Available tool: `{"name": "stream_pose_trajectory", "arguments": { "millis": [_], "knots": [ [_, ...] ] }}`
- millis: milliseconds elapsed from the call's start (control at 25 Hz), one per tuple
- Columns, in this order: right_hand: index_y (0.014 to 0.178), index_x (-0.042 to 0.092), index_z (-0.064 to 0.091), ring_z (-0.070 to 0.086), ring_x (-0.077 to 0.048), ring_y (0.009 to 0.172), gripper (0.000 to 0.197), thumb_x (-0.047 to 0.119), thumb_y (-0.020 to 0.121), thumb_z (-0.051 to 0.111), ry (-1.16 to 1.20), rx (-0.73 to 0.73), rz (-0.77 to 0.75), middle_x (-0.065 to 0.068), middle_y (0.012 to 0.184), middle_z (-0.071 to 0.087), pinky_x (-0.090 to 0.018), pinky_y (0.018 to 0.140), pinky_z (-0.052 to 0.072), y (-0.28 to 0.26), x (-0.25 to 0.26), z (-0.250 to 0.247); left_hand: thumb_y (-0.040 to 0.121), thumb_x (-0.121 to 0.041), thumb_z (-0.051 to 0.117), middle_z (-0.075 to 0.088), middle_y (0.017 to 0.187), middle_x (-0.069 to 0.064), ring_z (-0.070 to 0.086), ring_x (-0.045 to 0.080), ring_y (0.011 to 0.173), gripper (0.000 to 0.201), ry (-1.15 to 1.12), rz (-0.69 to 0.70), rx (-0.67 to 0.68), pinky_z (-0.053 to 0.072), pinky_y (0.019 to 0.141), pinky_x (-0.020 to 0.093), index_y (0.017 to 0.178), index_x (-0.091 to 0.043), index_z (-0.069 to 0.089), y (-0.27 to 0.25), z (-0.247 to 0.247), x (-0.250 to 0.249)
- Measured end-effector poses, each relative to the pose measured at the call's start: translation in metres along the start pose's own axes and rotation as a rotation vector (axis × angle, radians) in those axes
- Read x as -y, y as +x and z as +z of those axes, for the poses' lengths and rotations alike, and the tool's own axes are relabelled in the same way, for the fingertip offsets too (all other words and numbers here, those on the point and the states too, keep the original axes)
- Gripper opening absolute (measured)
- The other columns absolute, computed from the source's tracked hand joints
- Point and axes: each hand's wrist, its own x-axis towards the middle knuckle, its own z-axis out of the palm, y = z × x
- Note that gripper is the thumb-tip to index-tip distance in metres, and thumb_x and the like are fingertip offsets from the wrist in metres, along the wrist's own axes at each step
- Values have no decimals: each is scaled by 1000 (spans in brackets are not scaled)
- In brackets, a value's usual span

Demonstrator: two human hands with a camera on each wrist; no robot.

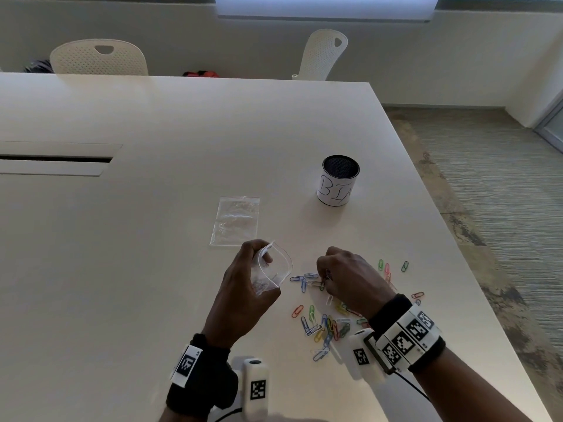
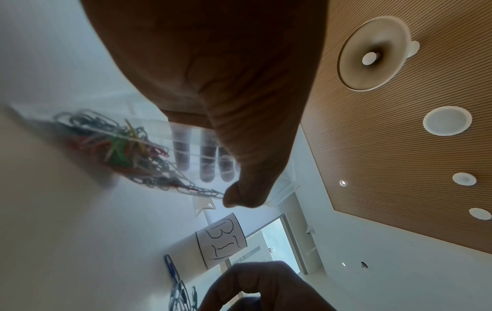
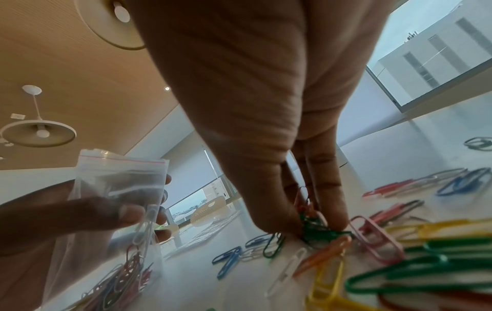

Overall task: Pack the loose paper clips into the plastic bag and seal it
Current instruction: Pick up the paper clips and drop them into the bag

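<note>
Dozens of coloured paper clips (image 1: pixel 327 325) lie scattered low and right of centre in the head view, flat on the white tabletop (image 1: pixel 152 208), while a share of them already sits heaped in the bottom of the small clear plastic bag (image 1: pixel 272 274) just left of them. The left hand (image 1: pixel 249 287) holds that bag upright with thumb and fingers curled round its middle, its mouth with the red-lined zip strip gaping toward the right hand (image 1: pixel 347 278). In the right wrist view the right hand's fingertips (image 3: pixel 335 221) pinch a small green and red cluster of clips against the tabletop. Each clip looks light, stiff and slick, and lying flat it gives little edge to catch, so pinching several tangled ones together, or sliding them before lifting, seems the surer hold. The bag is thin, limp and slippery; gripping it at mid-height below the zip appears to keep the mouth open, though squeezing harder could close it. For sealing, the place to take hold is likely the zip strip itself, pressed along its length. A second flat bag (image 1: pixel 235 220) and a black cup (image 1: pixel 338 184) stand further up the frame.
</note>
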Motion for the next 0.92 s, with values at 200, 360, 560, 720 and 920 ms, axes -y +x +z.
{"name": "stream_pose_trajectory", "arguments": {
  "millis": [200,360,560,720,920],
  "knots": [
    [80,10,70,64,-16,75,22,-8,88,61,-4,-23,43,-2,89,65,-18,64,51,6,-8,2,80,-8,84,58,112,-15,63,15,104,67,7,2,-3,64,75,42,128,-36,48,-1,-1,0],
    [76,11,73,66,-13,70,22,-8,85,67,108,-28,73,-3,82,71,-6,55,40,4,-18,-2,80,-9,85,58,112,-15,63,14,107,67,10,3,-2,64,77,43,129,-36,48,-1,-2,0],
    [86,13,80,74,-8,66,8,4,85,80,450,-118,180,4,74,77,-15,65,59,-2,-27,-16,80,-10,86,58,112,-15,64,14,105,68,13,0,4,64,76,43,129,-37,47,-1,-1,0],
    [89,9,80,78,-22,81,7,4,85,81,835,-105,238,-8,81,81,-27,77,61,-9,-15,-31,80,-11,86,58,111,-15,65,16,102,67,13,-1,8,64,77,43,128,-37,48,-1,0,0],
    [95,5,78,79,-25,86,10,3,85,80,992,-58,129,-12,88,81,-34,86,64,-8,18,-48,79,-12,87,59,110,-16,64,13,102,68,24,10,-4,63,79,39,129,-35,48,-1,1,-3]
  ]
}}
